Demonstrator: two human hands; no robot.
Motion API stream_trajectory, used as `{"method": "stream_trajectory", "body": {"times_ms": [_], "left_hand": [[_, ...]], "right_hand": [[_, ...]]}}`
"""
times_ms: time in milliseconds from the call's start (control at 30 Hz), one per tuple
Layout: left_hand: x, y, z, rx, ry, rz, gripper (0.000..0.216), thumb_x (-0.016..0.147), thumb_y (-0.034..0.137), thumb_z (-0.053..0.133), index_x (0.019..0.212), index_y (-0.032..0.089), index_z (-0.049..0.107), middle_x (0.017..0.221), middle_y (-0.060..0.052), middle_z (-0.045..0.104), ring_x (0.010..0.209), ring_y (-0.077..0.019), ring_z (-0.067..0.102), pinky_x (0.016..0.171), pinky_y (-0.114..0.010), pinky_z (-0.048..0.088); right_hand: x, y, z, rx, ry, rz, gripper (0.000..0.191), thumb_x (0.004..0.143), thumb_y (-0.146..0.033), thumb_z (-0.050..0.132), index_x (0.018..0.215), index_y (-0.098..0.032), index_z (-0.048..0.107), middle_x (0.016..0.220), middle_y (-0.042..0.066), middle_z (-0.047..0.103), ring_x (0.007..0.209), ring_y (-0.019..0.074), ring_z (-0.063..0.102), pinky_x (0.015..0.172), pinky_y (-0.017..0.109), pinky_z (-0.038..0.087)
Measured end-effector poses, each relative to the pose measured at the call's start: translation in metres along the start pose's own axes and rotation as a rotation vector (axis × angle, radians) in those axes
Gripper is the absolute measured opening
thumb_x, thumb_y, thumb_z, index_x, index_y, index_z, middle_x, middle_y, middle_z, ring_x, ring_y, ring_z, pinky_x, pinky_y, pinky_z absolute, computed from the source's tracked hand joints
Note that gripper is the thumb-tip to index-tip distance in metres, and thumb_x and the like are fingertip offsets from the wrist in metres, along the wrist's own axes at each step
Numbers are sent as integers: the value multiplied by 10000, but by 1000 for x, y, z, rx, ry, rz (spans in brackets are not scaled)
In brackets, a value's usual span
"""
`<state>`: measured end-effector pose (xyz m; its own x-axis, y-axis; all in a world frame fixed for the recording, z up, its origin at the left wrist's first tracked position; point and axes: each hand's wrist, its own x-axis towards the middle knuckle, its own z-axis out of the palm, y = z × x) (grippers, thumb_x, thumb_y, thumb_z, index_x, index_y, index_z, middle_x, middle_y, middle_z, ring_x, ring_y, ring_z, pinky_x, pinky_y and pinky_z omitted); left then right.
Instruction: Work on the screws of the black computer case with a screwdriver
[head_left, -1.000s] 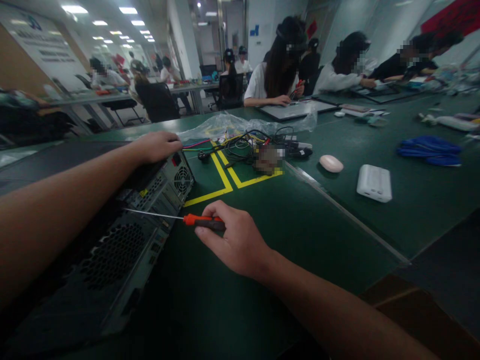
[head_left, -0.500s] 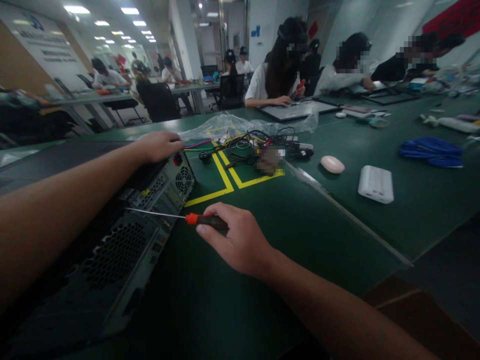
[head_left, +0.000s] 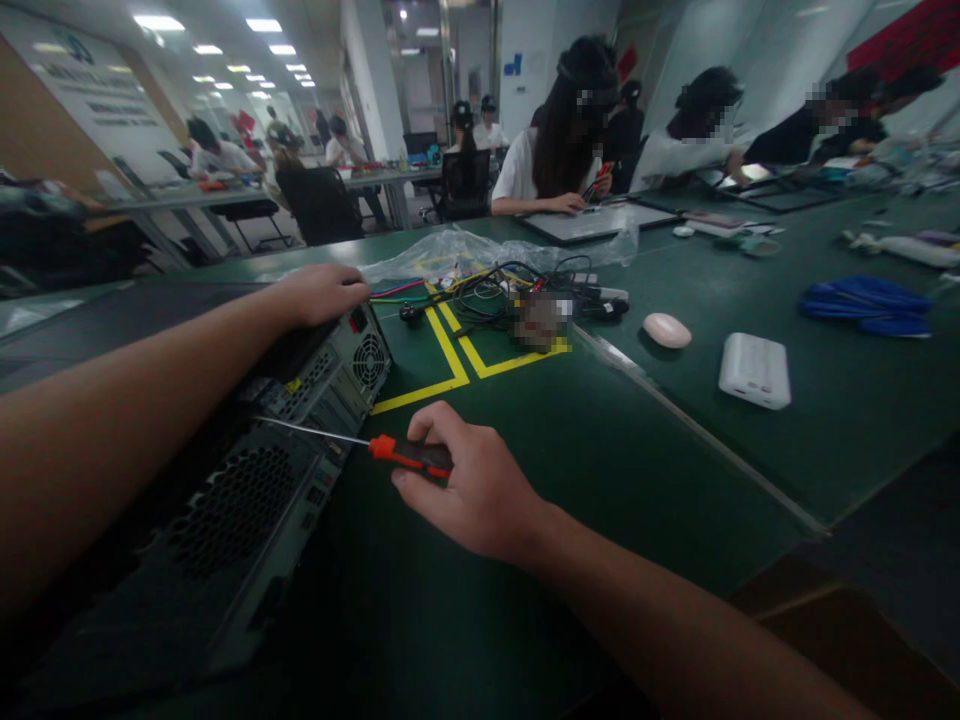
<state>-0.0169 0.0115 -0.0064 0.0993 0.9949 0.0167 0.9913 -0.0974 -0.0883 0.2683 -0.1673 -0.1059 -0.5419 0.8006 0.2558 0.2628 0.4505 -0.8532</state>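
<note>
A black computer case [head_left: 311, 500] lies at the left, its metal back panel with fan grilles facing me. My left hand [head_left: 322, 290] rests on the case's top near the far corner, fingers stretched over the edge. My right hand [head_left: 480, 480] is closed around the handle of a screwdriver [head_left: 382, 449] with an orange and black grip. Its long thin shaft points left to the back panel, and the tip meets the panel near its upper edge. What exactly the tip touches is too dark to make out.
Beyond the case lie tangled cables [head_left: 495, 290] and clear plastic film [head_left: 465, 243] by yellow tape lines [head_left: 450, 345]. To the right are a pink oval object [head_left: 667, 330], a white box-shaped device [head_left: 754, 370] and a blue bundle [head_left: 862, 305]. People work across the green table.
The screwdriver handle has turned in my right hand, showing more orange, and the thumb and finger have shifted slightly on it. My left hand stays on the case.
</note>
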Motion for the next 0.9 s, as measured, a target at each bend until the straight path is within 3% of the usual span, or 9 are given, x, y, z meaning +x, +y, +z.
{"method": "stream_trajectory", "body": {"times_ms": [67, 400, 500, 667, 733, 900], "left_hand": [[-1, 2, -3, 21, -49, -7, 763, 1108, 489, 302, 1544, 82, 778, 1549, -214, 795, 1407, -369, 743, 1235, -442, 549], [-5, 6, -4, 0, -50, -19, 797, 1097, 486, 275, 1557, 42, 751, 1585, -266, 763, 1448, -420, 719, 1274, -511, 532], [-2, 2, -2, -9, -27, -20, 819, 1080, 523, 285, 1560, 76, 775, 1566, -235, 785, 1432, -411, 728, 1267, -501, 544], [3, -5, 0, -78, -2, -44, 800, 987, 622, 419, 1568, 267, 838, 1440, -148, 856, 1412, -445, 749, 1254, -539, 562], [3, -6, 0, -78, -5, -51, 803, 987, 635, 411, 1576, 292, 835, 1434, -131, 856, 1416, -428, 753, 1251, -510, 562], [1, -2, -1, -49, -14, -43, 780, 1058, 565, 344, 1542, 181, 820, 1513, -179, 817, 1407, -407, 748, 1240, -485, 555]], "right_hand": [[1, 1, 0, 0, 4, -17, 218, 987, -354, 761, 1086, -297, 575, 803, -64, 631, 668, 167, 544, 698, 316, 376], [1, 1, 0, 16, -5, -24, 189, 1011, -364, 748, 1089, -290, 593, 839, -39, 680, 718, 183, 590, 717, 318, 401], [1, 0, -1, 15, -11, -23, 174, 1014, -357, 734, 1089, -291, 592, 832, -41, 671, 716, 182, 582, 718, 320, 393], [1, -2, -2, -3, -10, -16, 187, 1008, -365, 741, 1076, -291, 583, 794, -57, 627, 676, 175, 553, 706, 327, 378], [1, -2, -2, -10, -12, -17, 189, 1012, -370, 746, 1080, -292, 588, 793, -57, 629, 677, 177, 553, 705, 325, 379], [1, 0, 0, 4, -8, -26, 183, 1014, -372, 740, 1083, -289, 592, 822, -47, 653, 691, 177, 568, 717, 325, 386]]}}
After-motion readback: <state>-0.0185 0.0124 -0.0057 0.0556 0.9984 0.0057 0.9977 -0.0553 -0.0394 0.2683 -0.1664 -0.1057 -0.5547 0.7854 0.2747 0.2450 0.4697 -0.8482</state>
